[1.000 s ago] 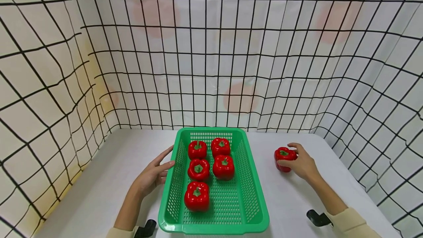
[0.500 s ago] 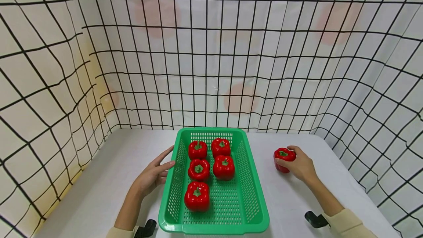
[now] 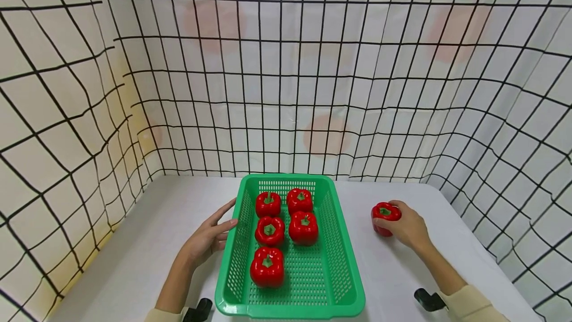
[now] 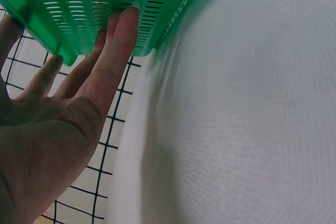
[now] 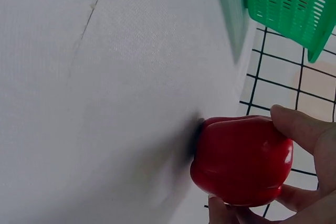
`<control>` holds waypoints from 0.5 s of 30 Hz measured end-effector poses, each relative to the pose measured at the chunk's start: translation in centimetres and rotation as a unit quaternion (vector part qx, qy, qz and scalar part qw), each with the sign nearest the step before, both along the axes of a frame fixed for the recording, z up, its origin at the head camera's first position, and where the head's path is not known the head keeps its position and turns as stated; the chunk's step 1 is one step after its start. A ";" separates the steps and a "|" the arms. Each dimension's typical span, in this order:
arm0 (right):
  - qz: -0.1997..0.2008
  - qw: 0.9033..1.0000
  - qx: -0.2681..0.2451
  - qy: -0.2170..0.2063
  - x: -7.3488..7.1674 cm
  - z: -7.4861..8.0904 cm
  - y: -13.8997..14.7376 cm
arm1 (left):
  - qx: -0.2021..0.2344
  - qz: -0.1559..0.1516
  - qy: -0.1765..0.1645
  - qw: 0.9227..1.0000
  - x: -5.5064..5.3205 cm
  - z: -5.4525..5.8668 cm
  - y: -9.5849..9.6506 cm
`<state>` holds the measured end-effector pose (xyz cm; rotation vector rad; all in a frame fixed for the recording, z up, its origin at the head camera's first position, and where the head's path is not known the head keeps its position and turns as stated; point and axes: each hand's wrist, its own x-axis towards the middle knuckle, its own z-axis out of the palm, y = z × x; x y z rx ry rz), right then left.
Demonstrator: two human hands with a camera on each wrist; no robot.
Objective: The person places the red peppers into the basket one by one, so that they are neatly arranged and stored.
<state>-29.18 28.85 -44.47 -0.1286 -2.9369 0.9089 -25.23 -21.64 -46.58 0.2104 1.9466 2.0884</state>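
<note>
A green plastic basket [image 3: 323, 292] with slotted walls stands on the white surface, several red bell peppers [image 3: 267, 268] upright inside it. At its left wall, my left hand [image 3: 203, 242] has its fingers extended; in the left wrist view the fingertips [image 4: 126, 24] touch the slotted side. To the right of the basket, my right hand [image 3: 408, 225] holds another red bell pepper [image 3: 383, 211] between thumb and fingers. The right wrist view shows this pepper [image 5: 241, 161] with its base at or very near the surface; I cannot tell whether it touches.
Black wire mesh [image 3: 292, 88] over white sheeting rises behind and on both sides. White cloth-like covering [image 3: 178, 198] lies under everything. A dark wrist-worn device [image 3: 429, 299] sits by the right sleeve, and another [image 3: 198, 309] by the left.
My right hand has come slightly lower, with thumb and fingers now closer about the pepper. The left hand and basket keep their places.
</note>
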 end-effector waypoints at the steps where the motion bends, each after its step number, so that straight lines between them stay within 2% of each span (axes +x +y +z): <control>1: 0.001 1.000 0.003 -0.001 0.0 0.1 0.0 | -0.001 -0.001 0.000 1.000 0.0 0.0 0.0; 15: 0.004 1.000 -0.005 0.013 0.3 0.2 -0.1 | -0.002 -0.001 0.005 1.000 0.1 -0.1 0.1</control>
